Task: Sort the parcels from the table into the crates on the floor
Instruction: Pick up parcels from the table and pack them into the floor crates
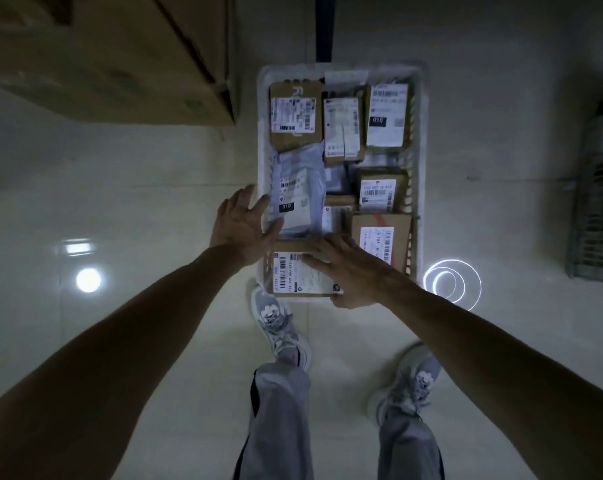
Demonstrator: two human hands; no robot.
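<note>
A white crate (418,174) stands on the floor in front of me, filled with several labelled cardboard parcels and a grey plastic bag parcel (298,199). At its near end lies a flat cardboard parcel (293,275) with a white shipping label. My right hand (348,271) lies flat on that parcel's right part, fingers straight and pointing left. My left hand (242,223) hovers at the crate's left rim with fingers spread, its fingertips near the grey bag; whether they touch it I cannot tell.
A large cardboard box (113,57) sits at the upper left. A dark mesh crate (597,202) stands at the right edge. My feet in grey shoes (279,327) are just before the white crate. Shiny tiled floor with light reflections lies all around.
</note>
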